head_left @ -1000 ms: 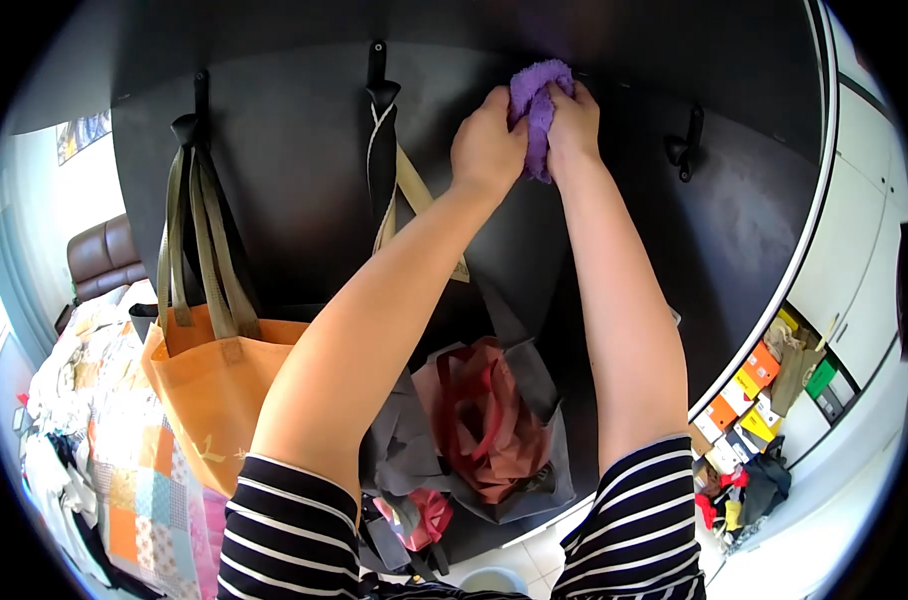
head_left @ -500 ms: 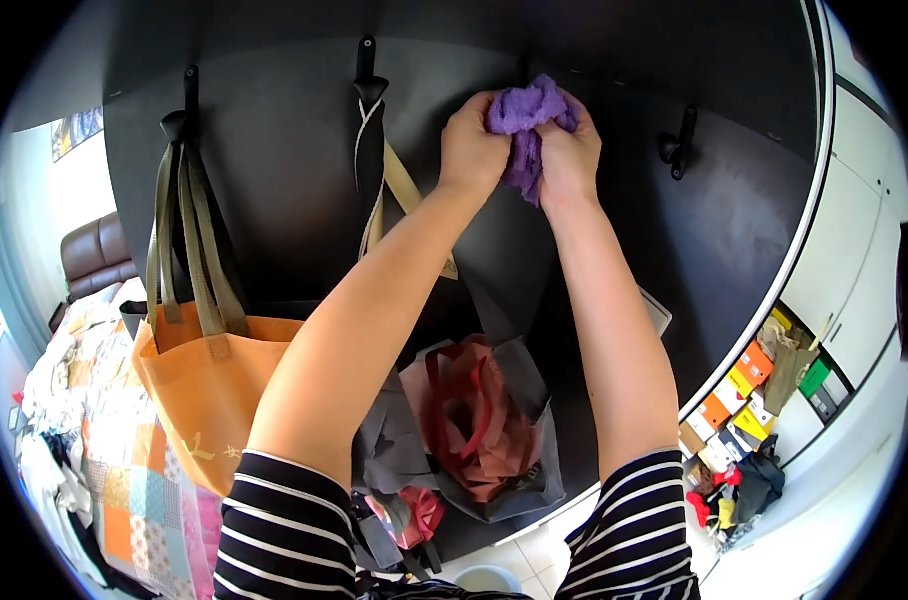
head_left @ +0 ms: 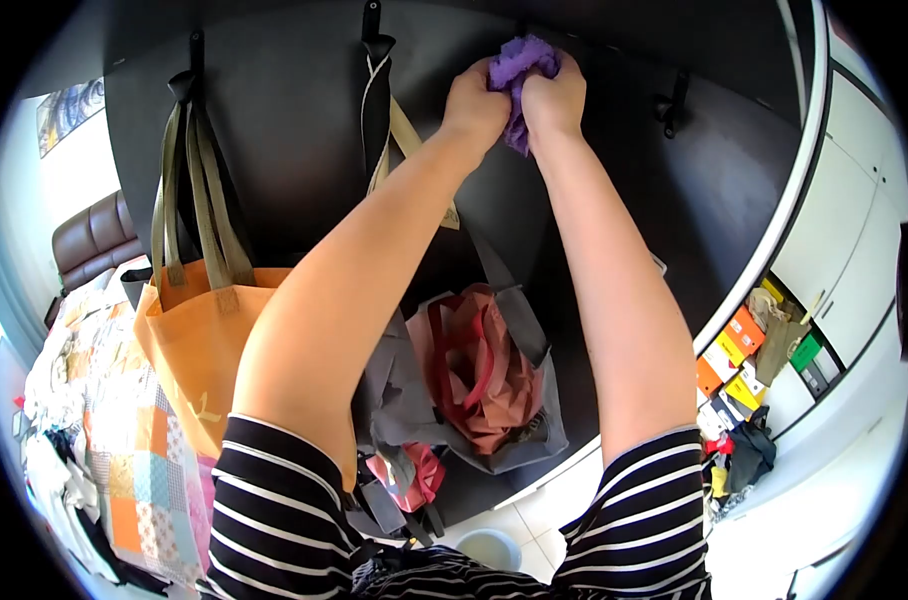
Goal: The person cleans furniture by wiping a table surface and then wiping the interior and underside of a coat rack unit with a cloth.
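A crumpled purple cloth (head_left: 522, 62) is bunched between my two hands near the top of the dark panel (head_left: 284, 140). My left hand (head_left: 477, 105) grips its left side, and my right hand (head_left: 556, 98) is closed round the right side, with a fold hanging down between them. Behind the cloth, what it touches is hidden. To the left, a strap hangs from a black hook (head_left: 372, 22). Another black hook (head_left: 672, 105) is on the panel to the right of my hands.
An orange bag (head_left: 209, 330) hangs at the left, and a grey bag (head_left: 549, 420) with reddish contents hangs below my arms. A patchwork-covered bed (head_left: 124, 420) is at far left. Boxes (head_left: 744, 330) fill a white cabinet at right. A bucket (head_left: 489, 548) stands on the floor.
The view has tilted, so the hooks, bags and hands sit higher in the picture. Both hands still hold the purple cloth, which has been bunched differently and has shifted slightly left.
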Demonstrator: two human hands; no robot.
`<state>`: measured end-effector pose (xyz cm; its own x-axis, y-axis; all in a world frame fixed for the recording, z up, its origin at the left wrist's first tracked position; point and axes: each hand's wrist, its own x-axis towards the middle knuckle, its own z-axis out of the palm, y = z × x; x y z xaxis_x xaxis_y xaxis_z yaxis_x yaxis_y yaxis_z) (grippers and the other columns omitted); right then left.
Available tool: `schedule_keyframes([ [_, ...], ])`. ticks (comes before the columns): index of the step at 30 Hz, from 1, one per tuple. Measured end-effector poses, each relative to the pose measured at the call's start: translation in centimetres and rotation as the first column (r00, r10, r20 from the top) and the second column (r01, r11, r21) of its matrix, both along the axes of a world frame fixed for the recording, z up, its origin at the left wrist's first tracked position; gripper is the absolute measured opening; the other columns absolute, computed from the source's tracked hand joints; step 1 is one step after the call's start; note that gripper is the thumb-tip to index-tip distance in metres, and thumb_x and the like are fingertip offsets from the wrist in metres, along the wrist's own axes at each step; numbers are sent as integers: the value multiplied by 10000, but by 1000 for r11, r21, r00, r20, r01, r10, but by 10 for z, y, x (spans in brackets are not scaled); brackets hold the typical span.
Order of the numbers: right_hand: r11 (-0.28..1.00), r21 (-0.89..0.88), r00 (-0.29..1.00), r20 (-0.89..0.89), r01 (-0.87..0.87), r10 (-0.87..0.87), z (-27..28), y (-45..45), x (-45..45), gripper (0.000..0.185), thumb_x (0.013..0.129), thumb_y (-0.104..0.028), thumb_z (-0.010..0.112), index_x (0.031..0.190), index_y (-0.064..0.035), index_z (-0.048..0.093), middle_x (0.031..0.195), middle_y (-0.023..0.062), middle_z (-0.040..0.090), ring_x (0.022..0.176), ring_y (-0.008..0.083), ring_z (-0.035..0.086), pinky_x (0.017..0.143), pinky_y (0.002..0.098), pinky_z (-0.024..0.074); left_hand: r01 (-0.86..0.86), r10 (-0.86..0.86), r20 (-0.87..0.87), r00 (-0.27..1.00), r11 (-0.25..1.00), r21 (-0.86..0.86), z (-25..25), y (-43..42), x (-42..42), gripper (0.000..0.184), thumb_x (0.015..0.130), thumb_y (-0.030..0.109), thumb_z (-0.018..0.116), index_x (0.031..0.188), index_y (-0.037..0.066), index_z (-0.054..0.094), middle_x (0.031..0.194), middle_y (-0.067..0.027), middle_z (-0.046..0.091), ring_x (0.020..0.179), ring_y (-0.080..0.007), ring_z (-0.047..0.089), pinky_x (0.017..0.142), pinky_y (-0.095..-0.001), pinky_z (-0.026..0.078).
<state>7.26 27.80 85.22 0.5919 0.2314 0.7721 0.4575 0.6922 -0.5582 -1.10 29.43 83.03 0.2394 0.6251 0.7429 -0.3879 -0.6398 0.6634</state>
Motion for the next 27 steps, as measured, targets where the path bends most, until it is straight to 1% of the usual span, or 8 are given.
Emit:
schedule_keyframes([
  [3,966,-199,987,-20,-163,162,0,-52,-12,336,819,67,466,1126,22,596,994,98,628,890,174,591,812,278,475,-37,43,-57,997,994,103,1,-4,-4,441,804,-37,491,1238,22,546,1086,-79,632,983,-154,572,870,-265,436],
  [4,966,-49,967,-16,-253,253,-6,-51,-13,332,738,91,416,936,-22,657,826,73,633,746,159,576,693,289,484,-26,33,-52,998,992,122,0,-10,-8,451,804,-37,491,1248,21,539,1087,-80,631,984,-158,574,872,-265,436],
  [8,875,-52,868,-168,-482,468,-32,-87,-21,296,829,79,441,1061,0,606,935,72,628,825,147,586,746,269,482,29,-20,-52,998,983,179,-18,-30,-19,474,819,-43,481,1286,34,514,1114,-73,617,1007,-156,574,885,-278,442],
  [10,851,-19,832,-219,-525,509,-41,-101,-26,290,862,46,447,1121,10,573,1012,91,627,894,166,603,799,288,489,168,-168,-35,985,986,-12,-26,-51,-32,460,843,-35,466,1293,49,511,1126,-64,609,1022,-147,571,891,-288,446],
  [15,461,36,416,-373,-887,830,-31,-140,-57,253,919,-67,445,1137,3,554,1082,114,626,975,224,614,893,345,489,312,-250,189,950,808,-500,-4,-111,-90,270,927,119,469,1173,69,567,1087,-59,611,989,-150,579,893,-308,456],
  [19,379,71,322,-396,-923,860,-4,-182,-118,222,952,-132,480,1116,-15,574,1083,96,635,968,209,617,907,334,483,569,-427,402,810,737,-364,9,-135,-148,241,918,152,506,1093,1,574,1061,-92,633,994,-209,596,929,-350,448],
  [23,233,25,209,-359,-972,910,-12,-183,-153,215,964,-164,500,1101,-21,582,1080,94,634,949,199,622,879,313,500,604,-521,362,773,778,-171,-3,-166,-201,394,854,100,589,1221,54,454,1120,-57,562,1065,-172,538,951,-318,400],
  [27,519,-84,526,-153,-851,837,-16,-179,-179,363,806,26,626,1135,11,474,1025,102,596,898,192,617,847,279,493,687,-619,340,708,716,-127,-21,-170,-248,502,832,40,585,1303,29,410,1181,-82,551,1126,-191,531,982,-329,396],
])
